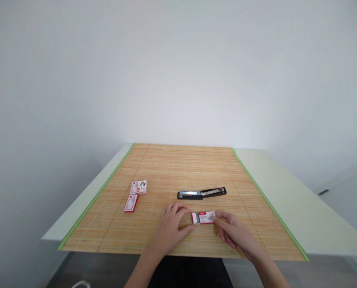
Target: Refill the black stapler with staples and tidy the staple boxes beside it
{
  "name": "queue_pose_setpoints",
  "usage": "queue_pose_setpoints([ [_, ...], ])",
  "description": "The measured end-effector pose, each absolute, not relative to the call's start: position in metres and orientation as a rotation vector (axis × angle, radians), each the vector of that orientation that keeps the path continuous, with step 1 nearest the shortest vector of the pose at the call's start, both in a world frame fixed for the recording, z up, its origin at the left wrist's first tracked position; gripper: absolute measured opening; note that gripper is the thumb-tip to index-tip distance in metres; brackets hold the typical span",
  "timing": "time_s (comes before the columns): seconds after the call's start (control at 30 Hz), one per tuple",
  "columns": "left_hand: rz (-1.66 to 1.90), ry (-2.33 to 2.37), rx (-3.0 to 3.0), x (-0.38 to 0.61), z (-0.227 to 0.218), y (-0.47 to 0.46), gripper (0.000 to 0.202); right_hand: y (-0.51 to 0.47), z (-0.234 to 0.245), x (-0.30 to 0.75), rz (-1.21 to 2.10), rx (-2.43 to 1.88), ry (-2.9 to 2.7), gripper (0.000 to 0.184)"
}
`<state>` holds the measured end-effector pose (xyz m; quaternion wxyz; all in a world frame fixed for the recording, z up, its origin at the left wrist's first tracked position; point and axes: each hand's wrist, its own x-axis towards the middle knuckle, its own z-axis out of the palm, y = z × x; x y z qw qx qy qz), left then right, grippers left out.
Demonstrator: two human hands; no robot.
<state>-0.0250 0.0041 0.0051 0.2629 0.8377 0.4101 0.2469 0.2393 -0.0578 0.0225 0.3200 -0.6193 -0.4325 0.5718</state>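
A small red and white staple box (203, 217) lies near the front of a bamboo mat (172, 168), held between both my hands. My left hand (172, 226) has its fingers curled against the box's left end. My right hand (234, 232) pinches its right end. Just behind the box a black stapler (201, 193) lies opened out flat, its metal arm stretching to the right. To the left, two more red and white staple boxes rest on the mat, one (138, 187) farther back and one (131, 203) nearer to me.
The mat has green side edges and covers a white table (286, 188) that stands against a plain white wall. Bare table strips run along both sides of the mat. The table's front edge is close to my body.
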Motion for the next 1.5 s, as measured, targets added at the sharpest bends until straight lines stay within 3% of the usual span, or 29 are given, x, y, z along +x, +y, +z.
queue_pose_setpoints([
  [0.2,0.661,1.087,2.252,-0.023,0.012,0.003,0.032,-0.050,0.011,0.234,1.427,-1.740,-1.233,0.056],
  [0.4,0.707,1.096,2.236,-0.028,0.006,0.006,0.030,-0.049,0.002,0.254,1.264,-1.868,-1.368,0.047],
  [0.57,0.716,1.106,2.257,-0.026,0.006,0.005,0.031,-0.041,0.029,0.238,0.726,-1.892,-1.677,0.026],
  [0.87,0.707,1.085,2.252,-0.026,0.010,0.005,0.034,-0.005,0.057,0.189,0.524,-1.729,-2.402,0.016],
  [1.17,0.694,1.105,2.241,-0.027,0.011,0.004,0.035,-0.008,0.059,0.215,0.602,-1.688,-2.198,0.009],
  [1.3,0.693,1.110,2.255,-0.026,0.010,0.005,0.034,-0.023,0.046,0.236,0.804,-1.654,-1.969,0.018],
  [1.5,0.682,1.121,2.266,-0.026,0.006,0.006,0.032,-0.043,0.021,0.250,0.836,-1.670,-1.754,0.031],
])
